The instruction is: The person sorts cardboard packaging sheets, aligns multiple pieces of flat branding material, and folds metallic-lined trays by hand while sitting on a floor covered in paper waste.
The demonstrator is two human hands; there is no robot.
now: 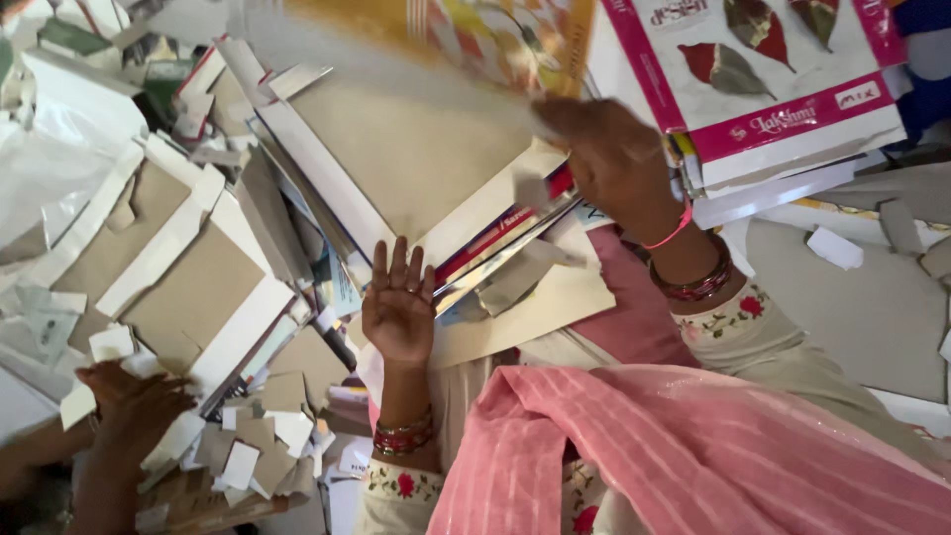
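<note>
Pink striped dupatta (713, 456) lay nearest the lens, draped over the person's lap. Left hand (399, 302): released, fingers spread, palm flat on a tan cardboard sheet (535, 307). Right hand (614, 163): clenched on the lower edge of a large printed sheet (446, 40), yellow and patterned, blurred and raised above the pile. Beneath it sat a brown box blank with white borders (406, 159), with red-and-blue edged boards (495, 238) stacked just beside. Step judged: lifting one sheet off the stack while the flat hand steadied the rest; the next move would call for a clear spot to lay it. Further out: white-taped flattened cartons (188, 267), paper offcuts (258, 446), a magenta-bordered leaf-print box (773, 89), grey floor (872, 317). Another person's hand (139, 406) rested among the offcuts, lower left.
</note>
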